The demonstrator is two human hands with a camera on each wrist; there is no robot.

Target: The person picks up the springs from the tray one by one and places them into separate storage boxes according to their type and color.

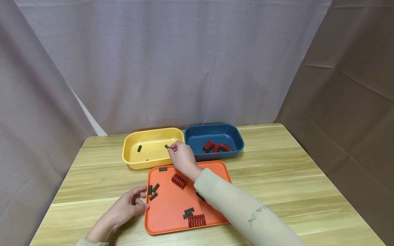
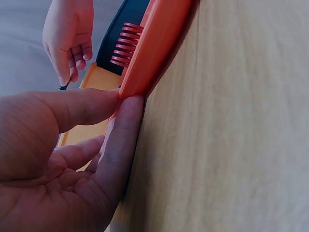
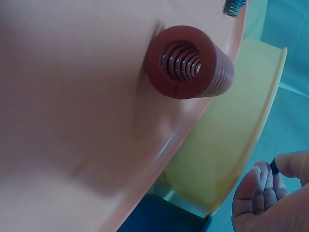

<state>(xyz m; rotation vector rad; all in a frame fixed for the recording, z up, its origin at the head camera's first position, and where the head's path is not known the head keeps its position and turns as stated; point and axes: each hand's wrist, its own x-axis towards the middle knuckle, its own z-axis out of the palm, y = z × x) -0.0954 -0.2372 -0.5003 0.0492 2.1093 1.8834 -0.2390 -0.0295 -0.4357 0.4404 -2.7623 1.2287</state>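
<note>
Over the yellow bin (image 1: 135, 164), my right hand (image 1: 183, 158) pinches a small dark green spring (image 1: 167, 146) between thumb and fingertip. Another small spring (image 1: 139, 148) lies inside that bin. My left hand (image 1: 129, 205) holds the left rim of the orange tray (image 1: 167, 215), its thumb and a finger meeting the edge in the left wrist view. Several small dark springs (image 1: 153, 196) lie near that hand. Farther in are a large red spring (image 1: 179, 181) and, at the front edge, a second red spring (image 1: 197, 220) beside small green ones (image 1: 188, 210).
A blue bin (image 1: 212, 158) with red springs (image 1: 216, 148) in it adjoins the yellow one. Dark coils (image 1: 200, 195) on the tray are partly hidden by the right sleeve. Wooden table (image 1: 295, 184) surrounds the tray, and a grey curtain (image 1: 191, 68) hangs behind.
</note>
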